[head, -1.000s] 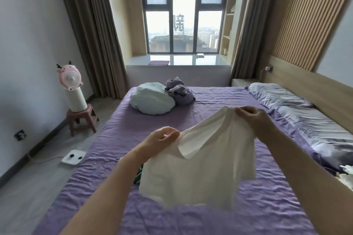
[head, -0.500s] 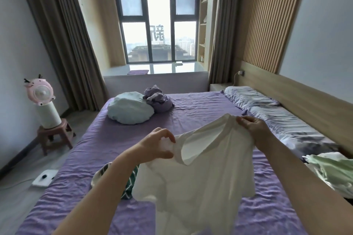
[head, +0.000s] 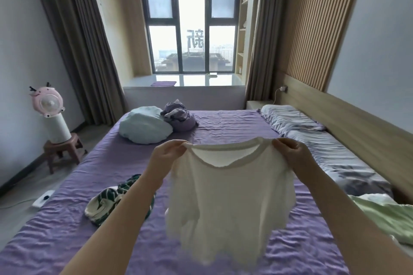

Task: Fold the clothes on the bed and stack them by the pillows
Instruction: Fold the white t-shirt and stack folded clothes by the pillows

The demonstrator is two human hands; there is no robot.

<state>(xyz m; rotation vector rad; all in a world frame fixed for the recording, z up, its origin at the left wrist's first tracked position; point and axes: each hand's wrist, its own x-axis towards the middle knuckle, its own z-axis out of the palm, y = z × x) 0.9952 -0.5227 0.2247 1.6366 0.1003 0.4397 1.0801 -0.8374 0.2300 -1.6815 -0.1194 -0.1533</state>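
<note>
A white T-shirt (head: 225, 203) hangs spread out in the air over the purple bed (head: 223, 125), neckline up. My left hand (head: 169, 152) pinches its left shoulder and my right hand (head: 290, 152) pinches its right shoulder. A green-and-white patterned garment (head: 105, 202) lies crumpled on the sheet, partly behind my left forearm. A light green garment (head: 388, 214) lies at the right by the grey patterned pillows (head: 319, 143). A purple-grey bundle of clothes (head: 178, 116) sits at the far end.
A pale blue cushion (head: 145, 127) lies beside the purple bundle. Left of the bed, a pink fan (head: 48, 101) stands on a white cylinder on a brown stool (head: 62, 147). A white scale (head: 42, 198) lies on the floor. The wooden headboard (head: 357, 127) runs along the right.
Both hands rose and pulled apart, stretching the shirt flat by its shoulders so its neckline faces me. My view tilted up and shifted, showing more of the patterned and green garments.
</note>
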